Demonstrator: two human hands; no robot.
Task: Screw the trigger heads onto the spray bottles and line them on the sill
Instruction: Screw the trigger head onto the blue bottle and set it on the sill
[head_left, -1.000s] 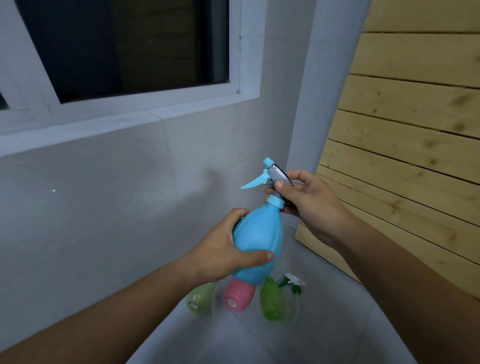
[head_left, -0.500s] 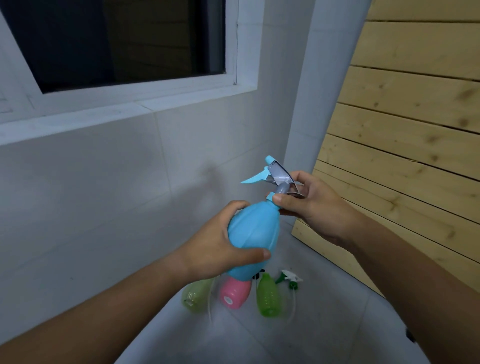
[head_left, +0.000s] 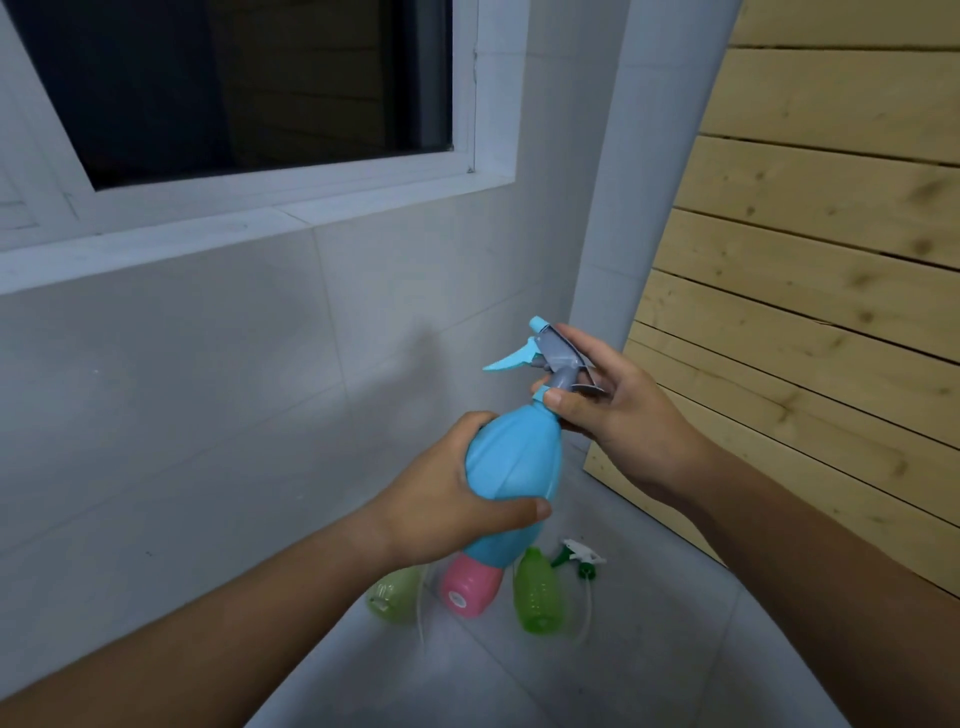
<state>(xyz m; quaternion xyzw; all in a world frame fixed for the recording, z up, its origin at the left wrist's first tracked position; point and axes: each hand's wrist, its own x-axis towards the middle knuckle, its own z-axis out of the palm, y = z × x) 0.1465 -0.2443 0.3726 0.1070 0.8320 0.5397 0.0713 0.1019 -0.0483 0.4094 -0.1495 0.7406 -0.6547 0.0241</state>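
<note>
Bottle (head_left: 514, 470), blue and bulb-shaped, is tilting in mid-air below the window sill (head_left: 249, 236), its trigger head (head_left: 550, 356) sitting on its neck. The left hand (head_left: 452, 512) is wrapping tightly around the bottle's belly. The right hand (head_left: 615, 410) is pinching the collar under the trigger head with thumb and fingers. Down on the floor, under the hands, a pale green bottle (head_left: 392, 597), a pink bottle (head_left: 470, 590) and a green bottle (head_left: 537, 592) are lying on their sides, a loose green and white trigger head (head_left: 579, 558) lying just right of them.
</note>
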